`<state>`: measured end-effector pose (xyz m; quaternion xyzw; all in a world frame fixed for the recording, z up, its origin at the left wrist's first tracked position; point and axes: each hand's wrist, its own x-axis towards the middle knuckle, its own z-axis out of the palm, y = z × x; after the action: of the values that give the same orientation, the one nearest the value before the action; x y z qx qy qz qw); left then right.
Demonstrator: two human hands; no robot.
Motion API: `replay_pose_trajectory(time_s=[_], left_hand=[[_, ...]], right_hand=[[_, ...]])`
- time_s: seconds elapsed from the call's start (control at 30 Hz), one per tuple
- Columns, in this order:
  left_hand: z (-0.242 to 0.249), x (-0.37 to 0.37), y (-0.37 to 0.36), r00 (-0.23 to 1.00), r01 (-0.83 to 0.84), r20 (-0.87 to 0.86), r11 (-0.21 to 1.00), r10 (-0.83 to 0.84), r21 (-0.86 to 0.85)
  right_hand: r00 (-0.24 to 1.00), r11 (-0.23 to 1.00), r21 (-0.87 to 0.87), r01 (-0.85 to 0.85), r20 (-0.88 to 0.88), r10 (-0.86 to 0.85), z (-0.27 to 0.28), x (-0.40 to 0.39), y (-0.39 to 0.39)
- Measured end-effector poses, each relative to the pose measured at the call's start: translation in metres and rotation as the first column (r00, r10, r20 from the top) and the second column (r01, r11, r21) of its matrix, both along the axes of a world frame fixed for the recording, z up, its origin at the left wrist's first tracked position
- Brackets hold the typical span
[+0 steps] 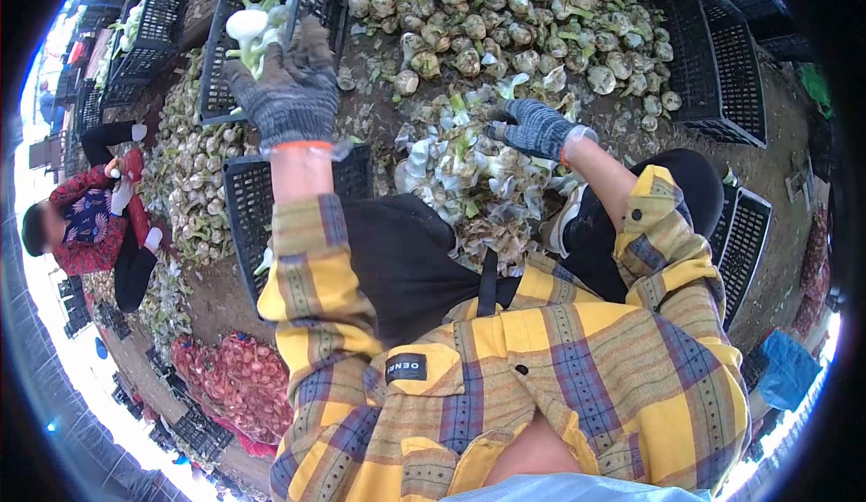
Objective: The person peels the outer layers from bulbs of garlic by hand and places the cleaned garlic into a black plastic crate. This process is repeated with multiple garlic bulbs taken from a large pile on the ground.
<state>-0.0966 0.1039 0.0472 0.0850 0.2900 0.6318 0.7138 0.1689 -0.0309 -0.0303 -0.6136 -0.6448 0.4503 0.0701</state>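
Observation:
My left hand (pixel 287 92), in a grey knitted glove, reaches over a black plastic crate (pixel 216 78). Its fingers are stretched out and the thumb stands apart. Just beyond the fingers is a peeled white garlic bulb (pixel 246 24) with a green stem, among other peeled ones in the crate; the fingertips partly hide these. My right hand (pixel 537 129), gloved likewise, is above a heap of papery peelings (pixel 478 164) between my legs. Its fingers point left, thumb apart, and I see nothing in them.
Unpeeled garlic bulbs (pixel 514 24) form a large pile ahead. Black crates stand at the right (pixel 722 69) and beside my left leg (pixel 248 222). At the left, a person (pixel 90 218) sits by another bulb pile (pixel 194 177). Red mesh sacks (pixel 234 380) lie behind on the left.

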Motion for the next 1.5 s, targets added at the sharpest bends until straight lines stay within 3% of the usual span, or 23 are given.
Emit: replay_pose_trajectory(time_s=[0.03,0.07,0.17,0.27,0.5,0.57,0.63,0.77,0.83,0.87,0.9,0.97,1.03,1.07,1.13,1.17,1.2,1.23,1.27,1.3,1.33,1.4,1.5], left_hand=[[0.007,0.013,-0.013,0.995,0.01,-0.099,0.999,-0.014,-0.036],[0.01,0.022,-0.021,0.992,0.112,-0.045,0.987,-0.117,-0.113],[0.008,0.052,-0.046,0.979,0.166,-0.078,0.956,-0.19,-0.242],[-0.003,0.059,-0.061,0.961,0.268,0.003,0.932,-0.275,-0.243],[0.001,0.071,-0.075,0.937,0.341,0.042,0.885,-0.346,-0.318],[0.0,0.072,-0.074,0.925,0.336,-0.048,0.87,-0.377,-0.361],[-0.01,0.069,-0.073,0.934,0.327,-0.015,0.872,-0.357,-0.364],[-0.012,0.074,-0.071,0.929,0.327,-0.019,0.841,-0.371,-0.431],[-0.02,0.076,-0.074,0.911,0.288,-0.161,0.865,-0.379,-0.41],[-0.023,0.077,-0.077,0.897,0.292,-0.208,0.877,-0.389,-0.382],[-0.032,0.077,-0.079,0.898,0.296,-0.203,0.877,-0.391,-0.379],[-0.048,0.082,-0.081,0.737,0.247,-0.557,0.92,-0.382,-0.305],[-0.047,0.094,-0.084,0.758,0.211,-0.567,0.944,-0.323,-0.255],[-0.067,0.096,-0.081,0.61,0.208,-0.76,0.971,-0.223,-0.118],[-0.091,0.099,-0.079,0.243,0.279,-0.966,0.947,0.088,0.157],[-0.084,0.101,-0.082,0.249,0.282,-0.964,0.945,0.095,0.166],[-0.076,0.103,-0.085,0.351,0.282,-0.936,0.954,-0.005,0.1],[-0.07,0.105,-0.087,0.447,0.292,-0.888,0.956,-0.106,0.033],[-0.064,0.106,-0.091,0.534,0.31,-0.82,0.95,-0.205,-0.035],[-0.061,0.106,-0.095,0.536,0.319,-0.819,0.947,-0.205,-0.028],[-0.059,0.106,-0.098,0.487,0.331,-0.863,0.943,-0.137,0.038],[-0.054,0.107,-0.101,0.389,0.361,-0.921,0.917,0.015,0.167],[-0.05,0.107,-0.108,0.412,0.43,-0.908,0.861,0.08,0.271]], right_hand=[[1.0,1.0,-0.001,0.003,0.006,-0.003,-0.005,0.001,0.006],[0.994,1.0,0.026,0.013,0.104,-0.016,-0.009,0.001,0.015],[0.957,0.99,0.139,0.038,0.281,-0.076,-0.049,0.014,0.05],[0.87,0.991,0.136,-0.018,0.491,-0.052,-0.064,0.011,0.093],[0.784,0.972,0.233,-0.015,0.606,-0.134,-0.136,-0.003,0.173],[0.834,0.972,0.164,0.166,0.503,-0.227,-0.154,0.0,0.183],[0.874,0.969,0.136,0.206,0.421,-0.244,-0.167,0.008,0.189],[0.864,0.882,0.345,0.321,0.274,-0.421,-0.19,0.02,0.181],[0.796,0.798,0.173,0.577,0.097,-0.597,-0.186,0.023,0.169],[0.849,0.905,-0.034,0.425,-0.33,-0.411,-0.236,0.042,0.159],[0.233,0.498,-0.635,0.591,-0.456,-0.859,-0.133,0.007,0.141],[0.135,0.521,-0.764,0.382,-0.511,-0.849,-0.096,-0.001,0.12],[0.086,0.51,-0.812,0.285,-0.508,-0.857,-0.055,-0.013,0.1],[0.038,0.495,-0.851,0.177,-0.496,-0.867,-0.035,-0.018,0.09],[0.087,0.549,-0.82,0.162,-0.543,-0.835,0.004,-0.025,0.069],[0.132,0.592,-0.794,0.14,-0.577,-0.806,0.015,-0.028,0.06],[0.252,0.655,-0.728,0.202,-0.608,-0.753,0.018,-0.031,0.053],[0.25,0.659,-0.721,0.212,-0.612,-0.75,0.029,-0.027,0.046],[0.379,0.726,-0.644,0.241,-0.626,-0.681,0.044,-0.021,0.039],[0.502,0.787,-0.56,0.258,-0.619,-0.604,0.054,-0.017,0.032],[0.505,0.74,-0.525,0.421,-0.542,-0.672,0.055,-0.019,0.024],[0.444,0.703,-0.555,0.445,-0.545,-0.711,0.053,-0.014,0.02],[0.364,0.673,-0.578,0.461,-0.569,-0.737,0.054,-0.016,0.016]])
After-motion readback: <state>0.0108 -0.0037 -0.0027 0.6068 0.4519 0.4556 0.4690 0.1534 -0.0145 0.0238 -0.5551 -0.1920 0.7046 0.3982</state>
